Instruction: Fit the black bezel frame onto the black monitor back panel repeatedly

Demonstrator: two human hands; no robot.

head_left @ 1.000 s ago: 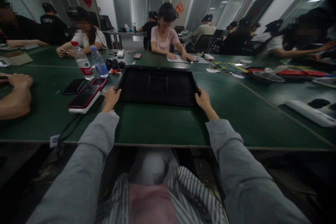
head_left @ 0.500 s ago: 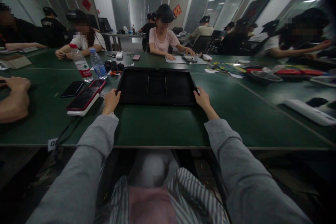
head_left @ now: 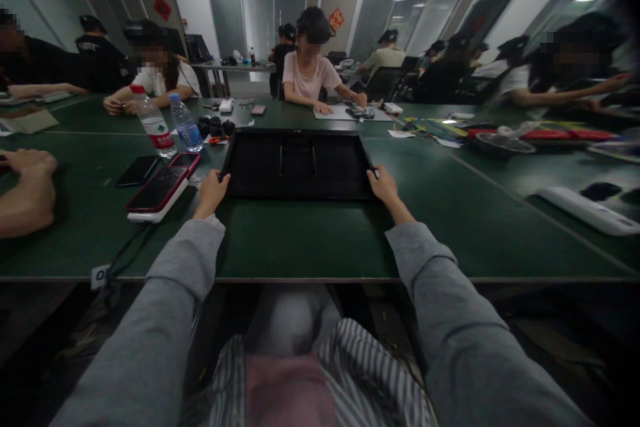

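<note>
A wide black rectangular tray-like panel (head_left: 250, 167) with a raised rim lies on the green table (head_left: 305, 240) in front of me. Two thin upright lines and a dark bar show at its middle; I cannot make out what they are. My left hand (head_left: 213, 193) grips its left edge, thumb on top, fingers mostly hidden. At the opposite edge, my right hand (head_left: 384, 185) is closed around the rim in the same way.
Left of the panel are a red-cased phone (head_left: 157, 188) on a white block, a dark phone (head_left: 137, 171) and two water bottles (head_left: 155, 123). A co-worker's arm (head_left: 30, 193) rests at far left. A white bar (head_left: 585, 210) lies at right. Another person (head_left: 310, 67) sits opposite.
My right hand and the panel's right edge have shifted very slightly left. Both hands keep their hold. The person opposite has moved a hand a little.
</note>
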